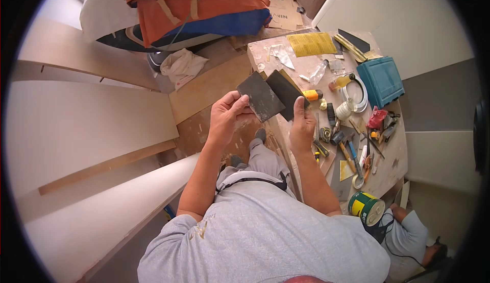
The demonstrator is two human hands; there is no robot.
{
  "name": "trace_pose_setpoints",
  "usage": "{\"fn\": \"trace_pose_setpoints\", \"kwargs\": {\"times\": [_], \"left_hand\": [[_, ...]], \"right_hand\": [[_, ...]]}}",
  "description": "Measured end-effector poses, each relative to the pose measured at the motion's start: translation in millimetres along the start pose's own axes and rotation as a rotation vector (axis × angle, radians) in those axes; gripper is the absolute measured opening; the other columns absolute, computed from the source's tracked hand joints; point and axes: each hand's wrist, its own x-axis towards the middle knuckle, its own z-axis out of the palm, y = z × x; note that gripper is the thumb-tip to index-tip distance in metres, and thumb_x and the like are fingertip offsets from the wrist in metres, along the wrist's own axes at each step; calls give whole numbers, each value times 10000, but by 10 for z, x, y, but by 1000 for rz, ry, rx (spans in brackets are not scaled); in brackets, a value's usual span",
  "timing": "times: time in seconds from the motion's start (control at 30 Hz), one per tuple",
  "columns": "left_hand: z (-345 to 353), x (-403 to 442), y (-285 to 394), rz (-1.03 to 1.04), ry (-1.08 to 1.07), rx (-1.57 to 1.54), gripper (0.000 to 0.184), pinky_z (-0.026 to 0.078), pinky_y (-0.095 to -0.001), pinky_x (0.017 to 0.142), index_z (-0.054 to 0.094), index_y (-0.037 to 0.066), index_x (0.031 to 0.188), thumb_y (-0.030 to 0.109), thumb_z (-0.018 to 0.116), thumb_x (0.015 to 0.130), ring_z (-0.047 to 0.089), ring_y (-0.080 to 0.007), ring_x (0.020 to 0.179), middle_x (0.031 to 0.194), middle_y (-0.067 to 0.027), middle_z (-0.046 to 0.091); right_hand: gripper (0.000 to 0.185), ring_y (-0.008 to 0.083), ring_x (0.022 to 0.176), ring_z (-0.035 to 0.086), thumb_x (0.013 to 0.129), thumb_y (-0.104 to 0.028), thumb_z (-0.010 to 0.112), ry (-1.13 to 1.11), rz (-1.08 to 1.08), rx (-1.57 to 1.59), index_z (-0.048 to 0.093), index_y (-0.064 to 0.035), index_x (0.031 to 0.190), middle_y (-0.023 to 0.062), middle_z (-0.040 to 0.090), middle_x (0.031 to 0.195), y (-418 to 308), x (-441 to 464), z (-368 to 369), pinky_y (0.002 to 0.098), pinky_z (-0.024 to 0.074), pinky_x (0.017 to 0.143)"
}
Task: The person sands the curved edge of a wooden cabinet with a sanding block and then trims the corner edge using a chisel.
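Observation:
My left hand (pixel 228 113) pinches a dark grey rectangular sheet (pixel 259 98), which looks like sandpaper with pale dust smears on its face. In my right hand (pixel 302 128), the thumb presses on a second, darker sheet (pixel 284 90) with a yellowish-brown layer showing behind its edge. The two sheets are held up side by side, and the left one partly overlaps the right one. Both hands are above the near-left edge of the workbench (pixel 278 130). The fingers behind the sheets are hidden.
Hand tools, including a hammer (pixel 343 145), cover the bench, along with a yellow sheet (pixel 312 44) and a teal case (pixel 380 82). A green tin (pixel 365 207) and another person (pixel 411 234) are at lower right. Large pale boards (pixel 92 130) stand at left.

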Motion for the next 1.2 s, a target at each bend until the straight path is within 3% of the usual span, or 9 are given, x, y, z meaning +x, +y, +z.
{"fn": "trace_pose_setpoints", "kwargs": {"times": [0.03, 0.13, 0.27, 0.47, 0.57, 0.63, 0.83, 0.97, 1.2], "left_hand": [[12, -41, 28, 10, 5, -3, 150, 683, -400, 860, 695, 21, 1059, 162, 671, 1103, 811, -226, 949, 1045, -109, 799], [26, -138, 79, 27, 36, -18, 148, 681, -400, 868, 690, 23, 1093, 169, 670, 1105, 810, -221, 953, 1085, -112, 796], [-38, -180, 162, 47, 153, -124, 125, 671, -368, 863, 683, 48, 1126, 169, 684, 1096, 785, -182, 999, 1139, -81, 774], [-230, -340, 257, 143, 393, -139, 114, 529, -222, 692, 665, 178, 1059, 186, 776, 1034, 597, -19, 794, 903, 87, 599], [-446, -442, 66, 275, 355, -282, 112, 572, -243, 765, 689, 135, 1146, 161, 749, 1056, 656, -50, 861, 1003, 54, 684], [-393, -631, 226, 372, 470, -299, 142, 578, -252, 788, 686, 117, 1187, 169, 740, 1066, 672, -57, 889, 1022, 44, 701], [-322, -1095, 204, 435, 707, -22, 198, 574, -271, 845, 668, 58, 1271, 176, 676, 1112, 679, -68, 965, 1075, 11, 722], [-44, -1196, 152, 685, 849, -39, 261, 562, -284, 956, 573, 44, 1366, 182, 614, 1149, 648, -79, 1091, 1209, -13, 679], [-65, -1653, 10, 705, 1031, 155, 308, 530, -297, 1032, 514, 44, 1419, 187, 596, 1159, 617, -92, 1178, 1249, -32, 645]], "right_hand": [[450, 64, 737, 631, 1153, -451, 592, -9, -7, -3, 787, -46, 1137, 19, 755, 916, -85, -23, 114, 212, 492, 710], [576, 151, 1398, 540, 1188, -386, 516, -318, -70, 328, 495, -6, 1620, 101, 609, 1542, -200, 19, 413, 315, 399, 1188], [647, 192, 1625, 291, 1178, -350, 531, -572, -217, 279, 351, -36, 1715, 118, 352, 1776, -254, 73, 662, 341, 240, 1309], [676, 219, 1633, 281, 1157, -336, 525, -967, -161, 10, 330, -20, 1721, 134, 320, 1790, -431, 287, 836, 349, 221, 1314], [678, 269, 1628, 318, 1143, -395, 545, -1127, -643, 44, 420, 22, 1664, 191, 379, 1751, -528, 533, 1066, 412, 259, 1305], [636, 276, 1465, 532, 1150, -386, 555, -987, -818, 0, 465, 38, 1617, 199, 501, 1655, -533, 590, 1233, 412, 419, 1200], [530, 137, 951, 677, 1111, -226, 676, -1241, -424, 1, 517, -8, 1567, 116, 730, 1232, -660, 460, 1768, 275, 543, 858], [401, 232, 908, 710, 1110, -210, 684, -1215, -699, -92, 553, -2, 1428, 160, 749, 1051, -484, -42, 2030, 356, 571, 836], [385, 310, 881, 730, 1084, -259, 732, -1281, -653, -20, 556, -11, 1320, 211, 734, 1035, -500, -601, 2052, 403, 582, 802]]}}
